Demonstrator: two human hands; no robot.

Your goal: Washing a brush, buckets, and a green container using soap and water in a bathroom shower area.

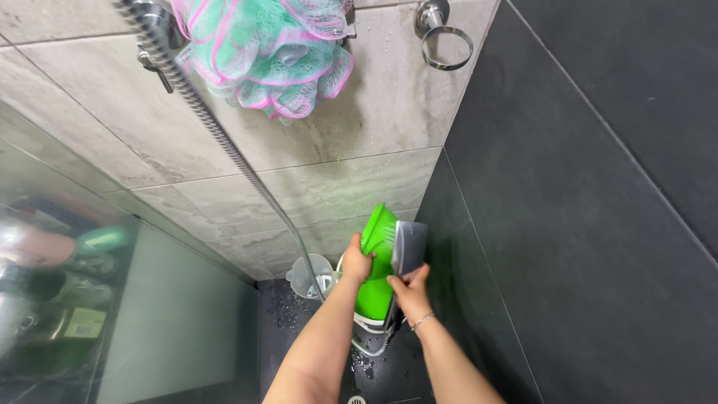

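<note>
Down in the shower corner, at six o'clock of the grey tiled wall (336,142), a green dustpan (376,258) stands upright. At its three o'clock sits a grey brush (408,245). Left hand (355,263) clasps the dustpan's edge; right hand (410,292) pinches the brush's lower end.

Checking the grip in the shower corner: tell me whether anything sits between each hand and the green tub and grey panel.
Nothing visible does. The left hand grips the rim of the green tub directly, and the right hand holds the grey panel directly. The metal shower hose runs left of the tub, and a clear jug stands beside it.
</note>
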